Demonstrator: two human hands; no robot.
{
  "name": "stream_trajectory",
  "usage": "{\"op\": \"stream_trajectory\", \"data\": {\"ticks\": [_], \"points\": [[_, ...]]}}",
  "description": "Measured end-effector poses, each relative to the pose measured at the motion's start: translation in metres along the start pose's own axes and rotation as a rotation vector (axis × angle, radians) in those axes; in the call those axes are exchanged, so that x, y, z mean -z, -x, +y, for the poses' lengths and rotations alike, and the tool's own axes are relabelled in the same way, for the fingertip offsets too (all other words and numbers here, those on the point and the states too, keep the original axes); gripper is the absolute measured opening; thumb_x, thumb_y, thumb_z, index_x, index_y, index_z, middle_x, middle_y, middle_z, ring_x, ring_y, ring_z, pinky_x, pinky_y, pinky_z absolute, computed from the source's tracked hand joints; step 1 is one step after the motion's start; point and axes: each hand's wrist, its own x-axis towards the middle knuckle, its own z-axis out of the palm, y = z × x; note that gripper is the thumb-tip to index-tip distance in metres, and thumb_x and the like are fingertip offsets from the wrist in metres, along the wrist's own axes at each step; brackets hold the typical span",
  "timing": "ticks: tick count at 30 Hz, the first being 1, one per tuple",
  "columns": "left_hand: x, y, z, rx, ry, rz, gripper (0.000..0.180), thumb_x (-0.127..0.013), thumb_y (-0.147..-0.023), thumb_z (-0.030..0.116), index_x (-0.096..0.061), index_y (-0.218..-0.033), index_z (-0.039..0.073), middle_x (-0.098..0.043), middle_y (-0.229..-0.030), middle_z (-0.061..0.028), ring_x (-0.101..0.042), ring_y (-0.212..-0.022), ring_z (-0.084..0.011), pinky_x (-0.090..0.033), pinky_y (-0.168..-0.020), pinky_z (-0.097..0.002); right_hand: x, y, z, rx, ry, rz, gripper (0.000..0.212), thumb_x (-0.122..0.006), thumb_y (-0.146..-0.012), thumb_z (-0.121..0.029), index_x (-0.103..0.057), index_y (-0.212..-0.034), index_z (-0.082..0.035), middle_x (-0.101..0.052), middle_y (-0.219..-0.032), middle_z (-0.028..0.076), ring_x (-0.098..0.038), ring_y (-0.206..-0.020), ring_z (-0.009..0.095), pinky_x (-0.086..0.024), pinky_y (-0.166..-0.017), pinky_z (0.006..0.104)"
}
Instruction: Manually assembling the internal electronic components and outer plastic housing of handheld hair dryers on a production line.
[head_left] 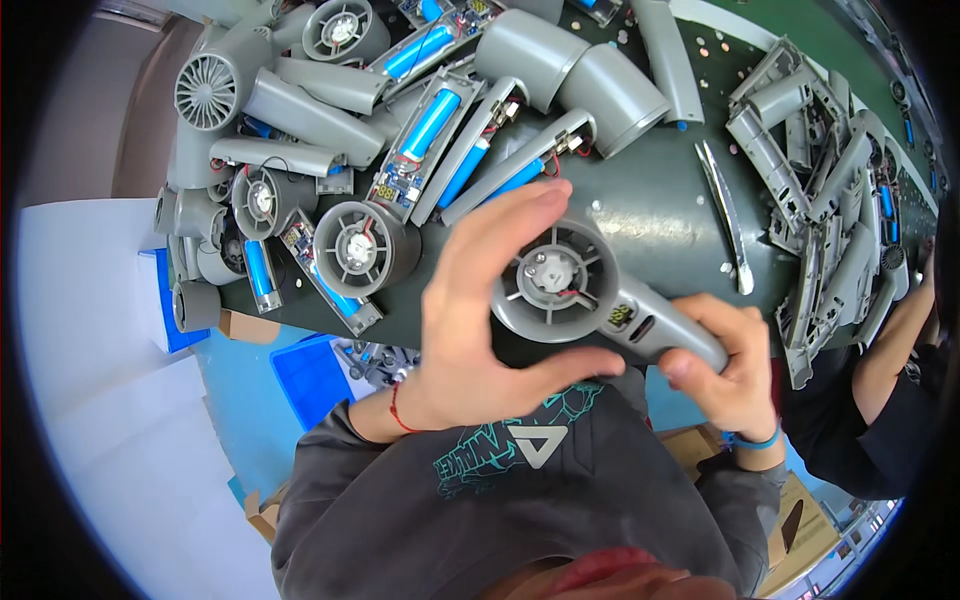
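Head view, looking down: a person holds a grey fan (pixel 600 300) at the near edge of a dark green tabletop (pixel 650 215). The right hand (pixel 735 360) is closed on the handle (pixel 670 332), thumb and fingers pinching its outer end. The left hand (pixel 465 345) is spread in a wide C around the round head, thumb and fingers well apart; whether it touches cannot be told.

This fan looks nearly put together: the motor (pixel 550 270) sits centred in the ring, and the handle's visible side is covered, with a small display window (pixel 620 317) and a slot (pixel 641 329). Its underside is hidden, so whether it is finished is unclear.

Much seems left to do. Toward the tabletop's left edge lie more fans (pixel 357 250) and opened handles, with blue batteries (pixel 430 125) and circuit boards (pixel 400 190) bared. Wide grey tubes (pixel 525 55) lie near the far edge. Toward the right edge is a heap of handle shells (pixel 828 255), with silvery tweezers (pixel 729 220) to its left.
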Motion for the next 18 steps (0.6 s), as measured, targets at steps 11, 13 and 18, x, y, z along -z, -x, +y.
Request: {"op": "stream_trajectory", "data": {"ticks": [11, 13, 18], "points": [[-0.028, 0.002, -0.009, -0.015, -0.045, 0.193, 0.092, -0.090, -0.078, 0.029, -0.035, -0.145, -0.002, -0.041, -0.142, -0.0176, -0.047, -0.130, -0.0261, -0.043, -0.107, -0.0368, -0.026, 0.000, 0.004, -0.115, 0.025, 0.097, 0.026, -0.076, -0.091, -0.025, -0.069, -0.092, 0.000, -0.064, -0.062, 0.004, -0.060, -0.054, 0.009, -0.044, -0.052, 0.0254], [-0.026, 0.002, -0.010, -0.017, -0.057, 0.174, 0.093, -0.090, -0.077, 0.025, -0.033, -0.146, -0.001, -0.041, -0.143, -0.0180, -0.046, -0.130, -0.0259, -0.043, -0.106, -0.0367, -0.028, -0.002, 0.005, -0.096, 0.010, 0.116, 0.033, -0.069, -0.095, -0.030, -0.064, -0.085, 0.001, -0.063, -0.061, 0.002, -0.058, -0.052, 0.007, -0.041, -0.048, 0.0237], [-0.029, 0.006, -0.010, 0.029, 0.039, 0.167, 0.107, -0.092, -0.073, 0.014, -0.022, -0.153, 0.002, -0.039, -0.147, -0.0198, -0.046, -0.132, -0.0256, -0.042, -0.108, -0.0375, -0.016, -0.002, -0.003, -0.188, -0.142, 0.009, 0.036, -0.069, -0.096, -0.031, -0.065, -0.101, 0.005, -0.067, -0.067, 0.006, -0.060, -0.051, 0.009, -0.042, -0.046, 0.0224]]}}
